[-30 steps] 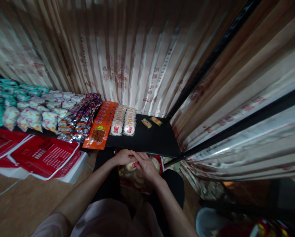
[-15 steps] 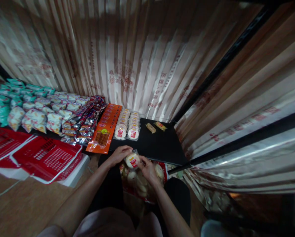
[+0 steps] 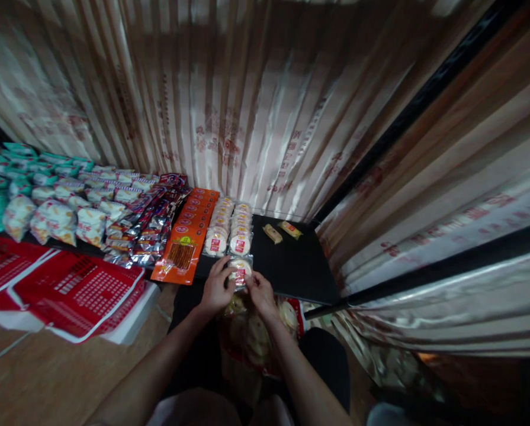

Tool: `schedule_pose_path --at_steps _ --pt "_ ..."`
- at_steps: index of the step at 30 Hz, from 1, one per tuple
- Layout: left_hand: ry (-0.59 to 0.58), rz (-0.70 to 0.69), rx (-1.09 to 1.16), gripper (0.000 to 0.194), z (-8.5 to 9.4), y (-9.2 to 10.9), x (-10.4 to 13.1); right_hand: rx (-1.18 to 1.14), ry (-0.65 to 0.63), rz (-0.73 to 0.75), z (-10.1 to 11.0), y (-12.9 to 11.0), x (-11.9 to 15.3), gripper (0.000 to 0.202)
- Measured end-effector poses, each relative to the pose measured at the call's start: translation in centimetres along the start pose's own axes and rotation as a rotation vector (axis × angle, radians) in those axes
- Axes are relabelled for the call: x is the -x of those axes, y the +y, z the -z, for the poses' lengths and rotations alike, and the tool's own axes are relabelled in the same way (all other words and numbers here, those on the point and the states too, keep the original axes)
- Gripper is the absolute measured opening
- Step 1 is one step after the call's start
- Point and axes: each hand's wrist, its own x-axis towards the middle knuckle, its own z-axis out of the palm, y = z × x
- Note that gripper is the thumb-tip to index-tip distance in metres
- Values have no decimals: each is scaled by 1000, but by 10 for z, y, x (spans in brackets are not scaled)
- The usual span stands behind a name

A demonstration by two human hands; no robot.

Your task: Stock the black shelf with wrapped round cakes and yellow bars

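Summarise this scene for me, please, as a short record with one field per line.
Left hand: left hand, fingers on the left side of a round snack packet
Right hand: right hand, pinching the packet's right edge
Packet position: at the front edge of the black shelf, just before the right row
Rows behind: left row and right row of similar packets
Left of rows: orange packet
Right of rows: two small yellowish packets
Below hands: red-edged bag with round pieces inside
Backdrop: pleated curtain
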Motion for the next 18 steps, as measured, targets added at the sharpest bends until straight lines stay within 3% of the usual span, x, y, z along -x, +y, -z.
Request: schedule_pose_path --at_steps 5,11,14,18 --pt "-22 -133 -165 38 -17 -6 5 215 84 73 0 2 -15 40" --pt "-80 -142 -267 43 -27 -8 -5 553 162 135 0 -1 -30 40" --pt "-100 -139 -297 46 -29 -9 -10 755 203 99 -2 -4 -34 37" --pt "-137 -140 -344 52 -32 -10 -17 856 193 34 -4 -9 -40 34"
